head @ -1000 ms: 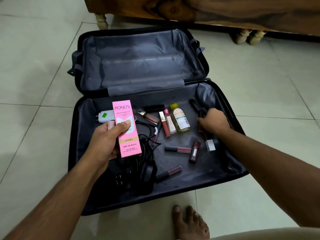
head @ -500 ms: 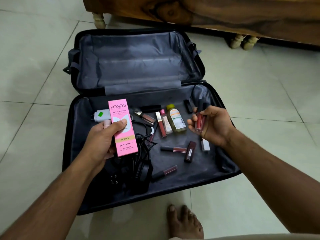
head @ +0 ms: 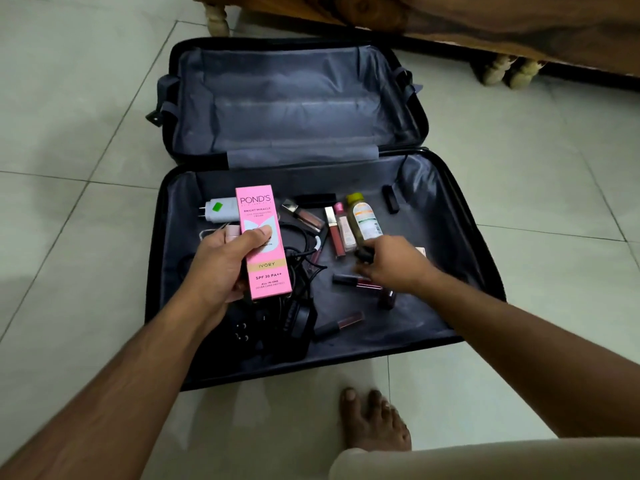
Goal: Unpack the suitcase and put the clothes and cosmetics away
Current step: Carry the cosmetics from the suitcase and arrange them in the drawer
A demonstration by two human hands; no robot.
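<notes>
**A:** What do I have in the hands at this moment?

**B:** My left hand (head: 221, 268) grips the tall pink cardboard cream box (head: 264, 244), thumb across its front face, above the near half of the open black suitcase with grey lining (head: 460, 209). My right hand (head: 394, 263) is low over the small tubes at about 3 o'clock from the box. Its fingers curl round something dark, I think a lipstick cap, but the picture is blurred there, so I cannot tell if it really holds it.

**A:** How will these things handle?

**B:** The box looks light and stiff, yet thin card can dent; I judge the grip at the middle is good. The slim dark-capped lip gloss tube (head: 349, 280) lies just beside the right hand, at 7 o'clock from it. It is smooth and round, so it may roll; I would pinch it across the middle. The small yellow-green oil bottle (head: 363, 220), at 12 o'clock from that hand, seems heavier and slippery.
</notes>
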